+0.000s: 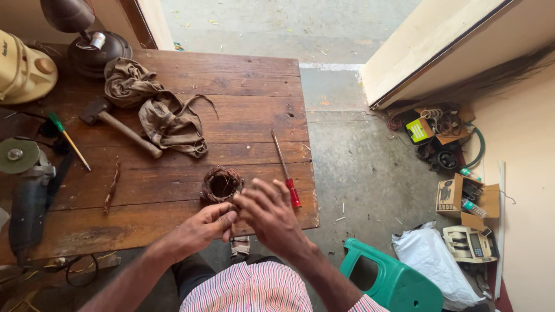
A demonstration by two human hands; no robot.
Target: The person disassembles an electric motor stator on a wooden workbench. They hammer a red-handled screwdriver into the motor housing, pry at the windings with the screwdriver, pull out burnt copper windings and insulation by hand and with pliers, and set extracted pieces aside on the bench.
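Two hands meet at lower centre of the frame, at the near edge of the wooden counter point(243, 86). The left hand point(202, 227) is curled, fingertips pinched together; what they pinch is too small to tell. The right hand point(269, 215) is spread open, holding nothing visible. One coil of copper wire point(221, 185) sits on the counter, just above both hands. Two screwdrivers lie there: a red-handled one point(286, 170) right of the coil, a green-handled one point(69, 140) at left. One hammer point(118, 127) rests beside one crumpled rag point(159, 110). At right, two open cardboard boxes point(462, 199) on the floor hold small odds and ends.
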